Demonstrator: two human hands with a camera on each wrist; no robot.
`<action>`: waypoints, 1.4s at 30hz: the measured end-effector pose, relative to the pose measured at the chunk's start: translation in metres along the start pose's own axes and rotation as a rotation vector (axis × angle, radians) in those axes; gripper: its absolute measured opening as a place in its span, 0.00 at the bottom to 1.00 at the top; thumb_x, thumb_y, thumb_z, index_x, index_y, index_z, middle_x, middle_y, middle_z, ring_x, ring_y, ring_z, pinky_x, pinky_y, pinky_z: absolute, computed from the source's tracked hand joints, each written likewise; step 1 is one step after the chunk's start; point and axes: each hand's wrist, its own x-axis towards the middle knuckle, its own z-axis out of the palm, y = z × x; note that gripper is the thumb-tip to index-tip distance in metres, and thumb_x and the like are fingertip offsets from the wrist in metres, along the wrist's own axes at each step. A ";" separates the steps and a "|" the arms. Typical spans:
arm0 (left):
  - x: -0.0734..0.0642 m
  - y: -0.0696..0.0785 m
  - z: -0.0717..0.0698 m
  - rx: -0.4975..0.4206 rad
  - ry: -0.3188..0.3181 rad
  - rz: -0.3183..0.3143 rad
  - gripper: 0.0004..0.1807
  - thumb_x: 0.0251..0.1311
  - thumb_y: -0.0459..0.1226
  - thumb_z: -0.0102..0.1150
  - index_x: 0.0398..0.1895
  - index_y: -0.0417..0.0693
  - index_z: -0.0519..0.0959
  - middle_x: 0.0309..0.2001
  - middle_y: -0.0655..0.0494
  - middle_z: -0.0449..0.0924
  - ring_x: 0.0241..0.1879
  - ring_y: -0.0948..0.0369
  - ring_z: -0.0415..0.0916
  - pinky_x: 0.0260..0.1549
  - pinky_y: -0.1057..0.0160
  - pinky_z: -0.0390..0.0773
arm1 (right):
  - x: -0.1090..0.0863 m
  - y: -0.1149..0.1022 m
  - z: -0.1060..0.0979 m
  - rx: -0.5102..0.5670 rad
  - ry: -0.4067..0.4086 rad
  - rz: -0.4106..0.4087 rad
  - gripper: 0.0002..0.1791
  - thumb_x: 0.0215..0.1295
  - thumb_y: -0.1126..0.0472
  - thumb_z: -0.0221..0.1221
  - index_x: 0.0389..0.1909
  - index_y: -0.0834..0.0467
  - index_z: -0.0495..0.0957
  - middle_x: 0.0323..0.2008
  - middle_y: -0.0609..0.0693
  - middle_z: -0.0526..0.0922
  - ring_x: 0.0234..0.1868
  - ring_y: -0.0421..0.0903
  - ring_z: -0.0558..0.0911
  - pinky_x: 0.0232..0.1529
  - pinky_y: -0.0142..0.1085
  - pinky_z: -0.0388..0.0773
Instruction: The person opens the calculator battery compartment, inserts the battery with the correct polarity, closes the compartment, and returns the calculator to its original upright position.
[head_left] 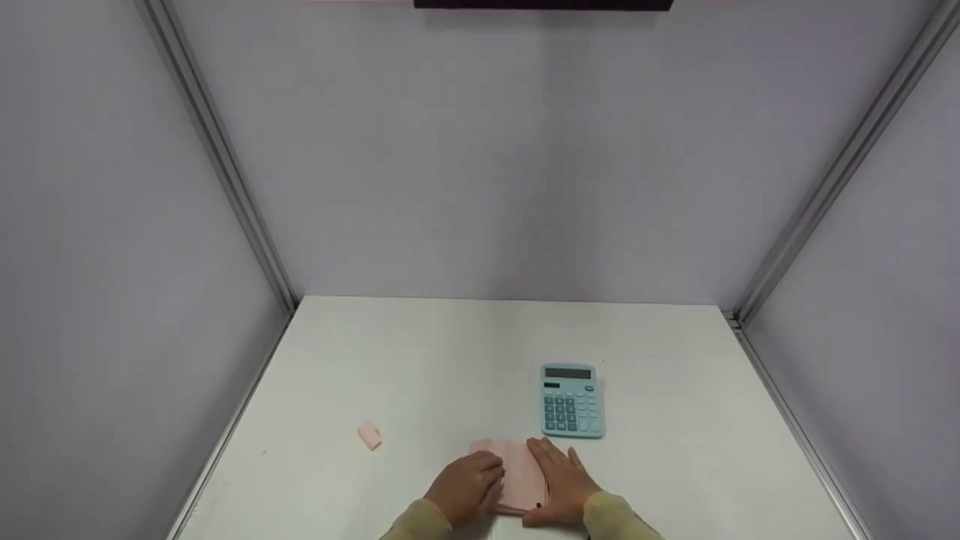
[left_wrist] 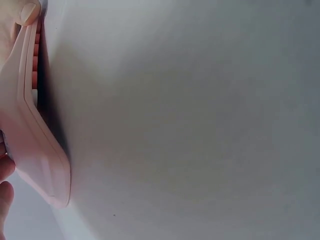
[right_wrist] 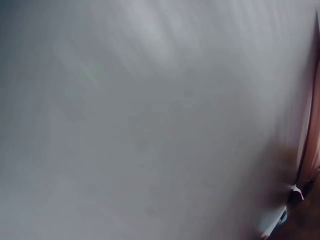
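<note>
A pink calculator [head_left: 519,476] lies at the near side of the white table, its plain back up. Along its side in the left wrist view, pink keys [left_wrist: 35,65] show facing the table. My left hand [head_left: 466,484] holds its left side with bent fingers; a thumb [left_wrist: 29,14] rests at one end. My right hand [head_left: 562,487] holds the right side, fingers at the far corner and thumb by the near edge. A small pink plastic piece [head_left: 370,435] lies apart on the left. The right wrist view is blurred and catches only a reddish edge.
A light blue calculator [head_left: 571,401] lies keys up just beyond my right hand. The white table [head_left: 420,352] is bounded by grey panels at the left, right and back, with metal rails [head_left: 795,424] along the sides. A dark object [head_left: 544,4] shows at the top edge.
</note>
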 end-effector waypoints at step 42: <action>0.000 -0.005 0.000 -0.027 0.105 0.138 0.04 0.57 0.40 0.64 0.33 0.53 0.84 0.40 0.62 0.83 0.46 0.65 0.80 0.54 0.66 0.75 | 0.000 0.001 -0.001 0.009 0.010 -0.030 0.74 0.29 0.17 0.61 0.77 0.47 0.43 0.75 0.48 0.50 0.75 0.51 0.48 0.70 0.62 0.38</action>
